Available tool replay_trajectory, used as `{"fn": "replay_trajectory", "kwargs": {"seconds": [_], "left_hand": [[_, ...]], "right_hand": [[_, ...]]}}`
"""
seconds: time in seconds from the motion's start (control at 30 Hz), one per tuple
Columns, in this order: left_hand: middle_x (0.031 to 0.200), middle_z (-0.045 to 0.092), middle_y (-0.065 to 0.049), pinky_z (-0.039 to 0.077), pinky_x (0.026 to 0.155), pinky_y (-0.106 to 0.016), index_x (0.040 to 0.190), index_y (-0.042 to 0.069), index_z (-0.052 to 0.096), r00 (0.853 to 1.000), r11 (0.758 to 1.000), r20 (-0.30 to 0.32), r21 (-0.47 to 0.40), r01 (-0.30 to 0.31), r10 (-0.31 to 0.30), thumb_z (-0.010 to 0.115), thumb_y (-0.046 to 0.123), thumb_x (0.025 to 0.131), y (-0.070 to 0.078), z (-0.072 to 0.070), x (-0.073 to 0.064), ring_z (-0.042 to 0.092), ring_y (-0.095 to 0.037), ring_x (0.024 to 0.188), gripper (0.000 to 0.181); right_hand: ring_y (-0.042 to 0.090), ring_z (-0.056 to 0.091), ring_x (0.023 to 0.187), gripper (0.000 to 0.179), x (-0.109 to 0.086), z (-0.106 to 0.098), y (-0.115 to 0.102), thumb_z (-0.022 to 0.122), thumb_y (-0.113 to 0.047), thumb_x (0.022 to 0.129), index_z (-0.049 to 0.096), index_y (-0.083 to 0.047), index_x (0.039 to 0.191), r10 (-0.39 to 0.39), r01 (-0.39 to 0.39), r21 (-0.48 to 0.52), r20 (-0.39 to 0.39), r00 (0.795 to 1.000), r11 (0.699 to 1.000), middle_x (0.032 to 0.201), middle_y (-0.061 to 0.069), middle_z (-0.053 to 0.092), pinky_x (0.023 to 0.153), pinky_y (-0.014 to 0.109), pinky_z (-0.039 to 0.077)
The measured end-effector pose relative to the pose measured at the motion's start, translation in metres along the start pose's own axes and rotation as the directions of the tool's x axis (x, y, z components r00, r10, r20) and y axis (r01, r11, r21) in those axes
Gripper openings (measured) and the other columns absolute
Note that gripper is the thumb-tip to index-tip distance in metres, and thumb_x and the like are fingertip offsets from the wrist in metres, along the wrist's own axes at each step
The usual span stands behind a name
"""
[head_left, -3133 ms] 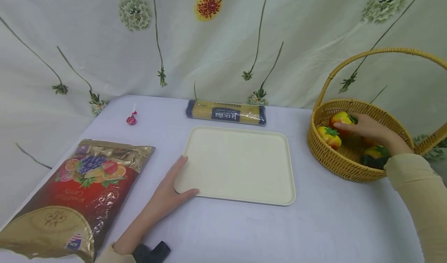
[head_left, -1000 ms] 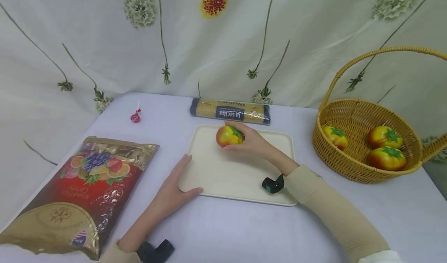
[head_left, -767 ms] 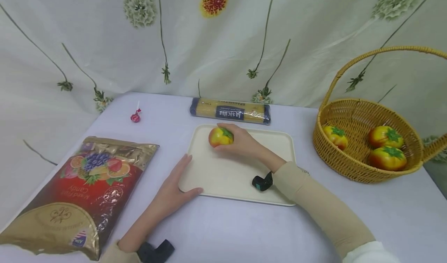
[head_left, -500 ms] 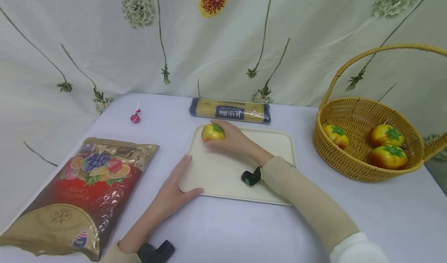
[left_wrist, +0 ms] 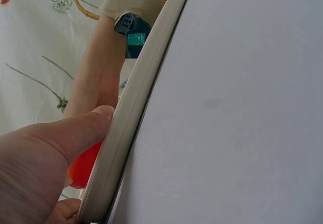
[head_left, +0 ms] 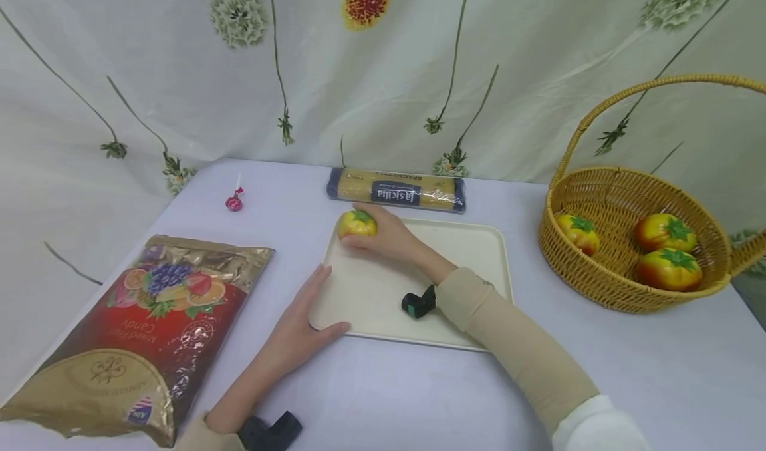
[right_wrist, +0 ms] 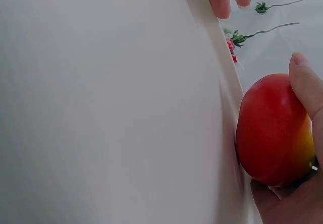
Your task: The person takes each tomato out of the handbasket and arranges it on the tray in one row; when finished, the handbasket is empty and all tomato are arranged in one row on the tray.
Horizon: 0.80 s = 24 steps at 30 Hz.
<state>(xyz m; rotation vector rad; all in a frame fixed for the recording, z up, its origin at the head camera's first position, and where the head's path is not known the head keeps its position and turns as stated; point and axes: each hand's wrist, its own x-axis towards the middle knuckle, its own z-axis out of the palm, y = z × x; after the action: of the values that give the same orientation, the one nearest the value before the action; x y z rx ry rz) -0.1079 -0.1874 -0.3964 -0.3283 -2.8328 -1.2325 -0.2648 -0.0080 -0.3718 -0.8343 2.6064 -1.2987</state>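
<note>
In the head view my right hand (head_left: 389,235) holds a yellow-and-red tomato (head_left: 357,225) with a green leafy top, at the far left corner of a cream rectangular tray (head_left: 371,298). The right wrist view shows the tomato's glossy red underside (right_wrist: 272,133) close to the tray's rim, with thumb and fingers around its sides. My left hand (head_left: 296,331) rests at the tray's near left corner, fingers spread along the left edge and thumb at the front edge. In the left wrist view the thumb of that left hand (left_wrist: 45,158) touches the rim.
A wicker basket (head_left: 589,285) with a tall handle stands at right, holding 3 similar tomatoes (head_left: 669,270). A spaghetti pack (head_left: 396,190) lies behind the tray. At left are a large mixed fruit candy bag (head_left: 143,331) and a pink lollipop (head_left: 234,202).
My right hand has taken a tomato out of the basket and carried it left over the tray to its far left corner. The left hand has stayed at the tray's corner.
</note>
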Motion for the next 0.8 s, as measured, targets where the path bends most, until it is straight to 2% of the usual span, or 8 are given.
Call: {"fn": "replay_trajectory", "kwargs": {"seconds": [0.53, 0.8], "left_hand": [[0.152, 0.017, -0.016, 0.019, 0.108, -0.048, 0.148, 0.006, 0.023, 1.000, 1.000, 0.014, -0.003, 0.021, -0.020, 0.078, 0.021, 0.078, 0.0040, -0.0013, -0.0003, 0.018, -0.032, 0.137, 0.090], [0.153, 0.017, -0.015, 0.019, 0.108, -0.048, 0.149, 0.009, 0.022, 0.999, 0.999, 0.021, -0.001, 0.038, -0.038, 0.078, 0.022, 0.077, 0.0019, -0.0004, -0.0008, 0.017, -0.031, 0.137, 0.092]], "right_hand": [[0.018, 0.041, 0.122, 0.076, 0.0085, 0.0062, -0.0012, 0.072, -0.040, 0.081, 0.037, -0.014, 0.144, -0.006, 0.006, 0.071, -0.004, 1.000, 0.997, 0.144, 0.005, 0.037, 0.101, 0.033, 0.034], [0.022, 0.031, 0.132, 0.078, 0.0059, 0.0033, -0.0050, 0.072, -0.040, 0.080, 0.035, -0.016, 0.145, 0.007, -0.006, 0.040, -0.018, 1.000, 0.999, 0.148, 0.005, 0.031, 0.106, 0.041, 0.026]]}}
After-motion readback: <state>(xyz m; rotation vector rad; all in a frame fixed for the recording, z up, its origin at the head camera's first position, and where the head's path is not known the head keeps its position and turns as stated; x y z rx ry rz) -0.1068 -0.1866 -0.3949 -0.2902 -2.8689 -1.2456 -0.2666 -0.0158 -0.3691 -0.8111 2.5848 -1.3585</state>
